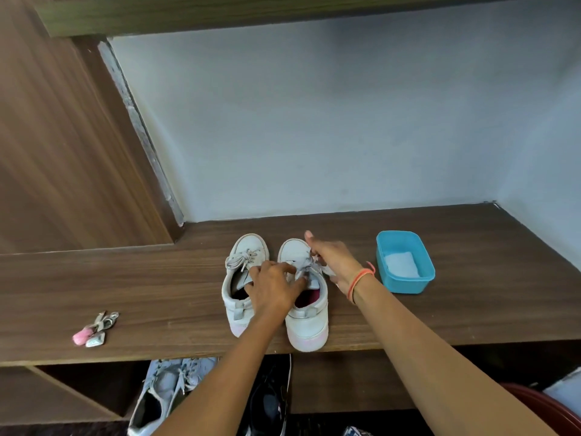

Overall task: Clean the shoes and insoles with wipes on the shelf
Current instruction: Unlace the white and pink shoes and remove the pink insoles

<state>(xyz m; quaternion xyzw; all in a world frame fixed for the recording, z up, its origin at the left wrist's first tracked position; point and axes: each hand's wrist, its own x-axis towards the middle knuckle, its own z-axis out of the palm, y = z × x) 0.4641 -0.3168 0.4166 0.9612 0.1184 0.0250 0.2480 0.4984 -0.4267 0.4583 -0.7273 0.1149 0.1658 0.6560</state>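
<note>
Head view: left hand [273, 287] and right hand [333, 258] pinch the shoe's [306, 322] laces [305, 266]; best to loosen them evenly, keeping the shoe flat.

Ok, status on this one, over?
Left hand pinching laces of right-side shoe; right hand at same laces, grip unclear. Wipes sit in blue tub. Nothing in the way.

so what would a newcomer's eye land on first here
The pair of white sneakers in the middle of the wooden shelf stands out first, with the left hand and right hand both pinching the laces of the right-side shoe. Next comes the bright blue tub just right of them, with white wipes inside. A pink-tagged bunch of keys lies far left near the shelf's front edge.
</note>
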